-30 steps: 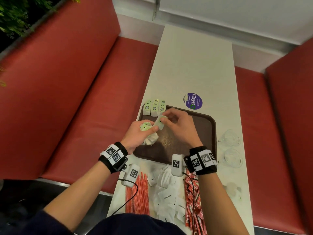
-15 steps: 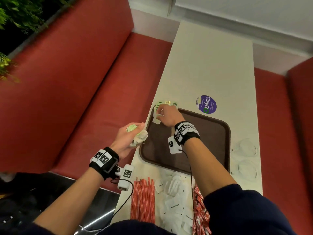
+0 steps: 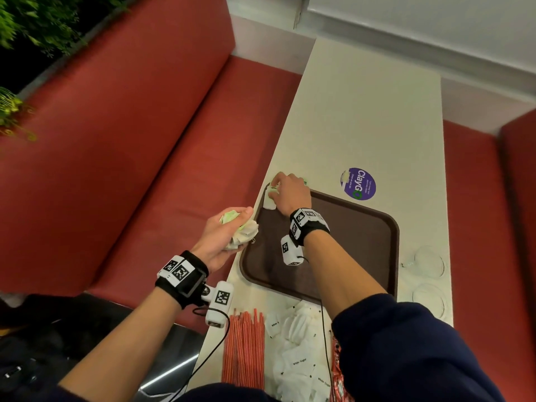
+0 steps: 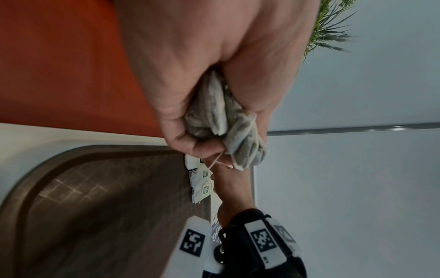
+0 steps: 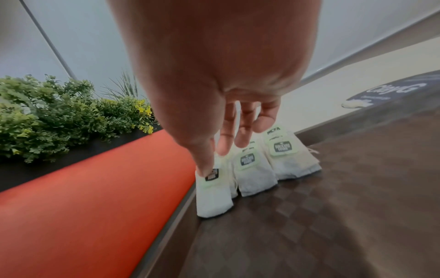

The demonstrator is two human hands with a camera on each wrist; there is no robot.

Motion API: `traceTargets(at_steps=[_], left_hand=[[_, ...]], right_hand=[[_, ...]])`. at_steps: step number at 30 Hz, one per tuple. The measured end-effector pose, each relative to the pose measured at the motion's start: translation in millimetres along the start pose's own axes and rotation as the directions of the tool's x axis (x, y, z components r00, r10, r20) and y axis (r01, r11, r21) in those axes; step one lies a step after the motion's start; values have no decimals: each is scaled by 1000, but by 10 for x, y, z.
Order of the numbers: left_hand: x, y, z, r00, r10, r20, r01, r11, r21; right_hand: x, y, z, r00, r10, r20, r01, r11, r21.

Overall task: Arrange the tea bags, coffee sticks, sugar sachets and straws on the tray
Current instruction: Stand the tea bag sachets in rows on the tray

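Note:
My right hand reaches to the far left corner of the brown tray. There it pinches the top of a white tea bag with a green tag, between thumb and fingers. That bag stands at the left end of a row of tea bags leaning on the tray's far rim. My left hand hovers just off the tray's left edge and grips a crumpled bunch of tea bags. Red straws, white sugar sachets and red coffee sticks lie on the table near me.
Two clear glass pieces sit on the table to the right of the tray. A purple sticker is on the tabletop beyond the tray. Red bench seats flank the narrow table, and plants stand behind the left one.
My right hand has carried a tea bag from the tray's middle to its far left corner and set it beside the row. My left hand has drifted left, off the tray.

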State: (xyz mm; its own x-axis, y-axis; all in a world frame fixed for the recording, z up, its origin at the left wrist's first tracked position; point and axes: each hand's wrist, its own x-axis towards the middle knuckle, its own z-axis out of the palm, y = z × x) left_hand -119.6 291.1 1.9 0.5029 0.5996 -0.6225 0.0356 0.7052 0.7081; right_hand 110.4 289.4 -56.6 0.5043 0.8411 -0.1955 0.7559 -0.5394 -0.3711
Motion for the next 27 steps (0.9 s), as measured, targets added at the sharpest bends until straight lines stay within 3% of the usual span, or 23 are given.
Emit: traceTargets(at_steps=[5, 9, 14, 17, 19, 22, 24, 27], left_hand=[[-5, -1, -5, 1000, 4, 5, -4, 1000, -17], [-10, 11, 19, 1000, -5, 9, 6, 1000, -28], [-34, 45, 43, 1000, 5, 13, -5, 1000, -27], [-54, 63, 56, 1000, 20, 12, -20, 999, -33], [-62, 57, 69, 999, 41, -8, -42, 999, -28], [-82, 20, 109, 994, 104, -22, -105, 994, -35], [-112, -6, 150, 991, 133, -15, -134, 990, -42], [-170, -49, 238, 991, 133, 23, -132, 990, -54]], right_hand=[[-187, 26, 82, 983, -51, -175, 52, 999, 1], [-313, 18, 223, 983, -103, -150, 97, 994, -51], [-400, -14, 286, 993, -33, -111, 30, 999, -20], [-464, -83, 159, 989, 15, -149, 9, 988, 156], [-593, -184, -41, 981, 72, -177, 6, 915, 403], [-1002, -385, -418, 995, 90, -30, -46, 729, 683], [-1319, -425, -565, 995, 25, 99, -92, 629, 772], [-1667, -372, -572, 986, 2, 165, -138, 553, 821]])
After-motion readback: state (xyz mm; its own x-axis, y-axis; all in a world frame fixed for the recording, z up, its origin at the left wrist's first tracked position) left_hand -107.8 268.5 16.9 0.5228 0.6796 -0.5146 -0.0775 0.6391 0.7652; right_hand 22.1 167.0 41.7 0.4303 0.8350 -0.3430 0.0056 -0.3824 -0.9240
